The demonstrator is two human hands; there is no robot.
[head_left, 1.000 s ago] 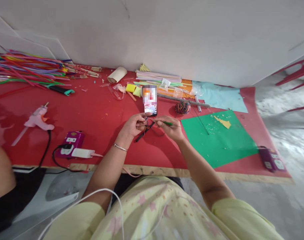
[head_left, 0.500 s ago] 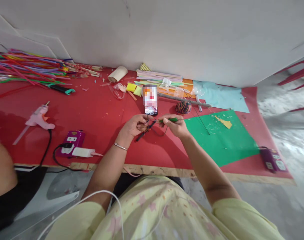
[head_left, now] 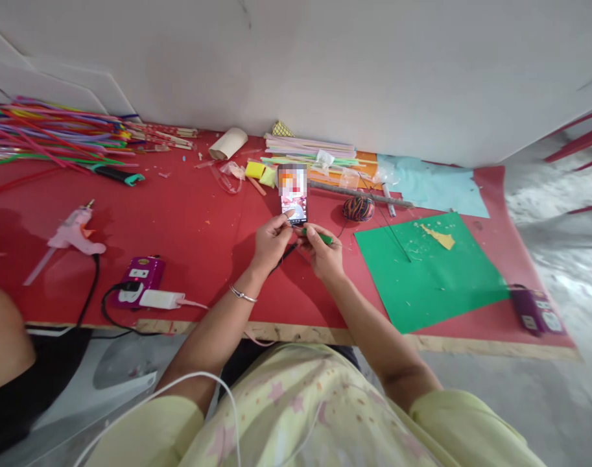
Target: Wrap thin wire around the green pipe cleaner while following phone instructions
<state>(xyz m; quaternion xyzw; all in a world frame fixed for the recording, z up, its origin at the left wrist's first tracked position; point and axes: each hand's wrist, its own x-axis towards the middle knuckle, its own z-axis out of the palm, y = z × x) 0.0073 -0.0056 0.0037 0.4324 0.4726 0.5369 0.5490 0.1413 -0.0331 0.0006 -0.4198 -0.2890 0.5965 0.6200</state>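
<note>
My left hand (head_left: 271, 243) is pinched at the lower edge of a phone (head_left: 294, 194), with what looks like a strand of yarn between its fingertips. My right hand (head_left: 321, 251) grips a green-handled crochet hook (head_left: 325, 239), its thin end toward the left fingertips. The two hands nearly touch; the fingers partly hide the yarn and the hook's tip. Beneath them on the table lies a dark, slim tool (head_left: 286, 255), mostly covered, its kind unclear. To the right sits a ball of multicoloured yarn (head_left: 358, 209), a strand trailing from it toward my hands.
On the red table (head_left: 203, 227) are a pink glue gun (head_left: 76, 232), a purple power socket (head_left: 142, 272) with cords, and pipe cleaners (head_left: 57, 133). A stick (head_left: 364, 194) and straws (head_left: 310, 144) lie behind. A green sheet (head_left: 422, 285) is at right. Another person's limb shows at left.
My right hand has moved left and slightly down with the hook, closer to my left hand. The left hand has turned more upright, its fingertips now overlapping the phone's lower edge.
</note>
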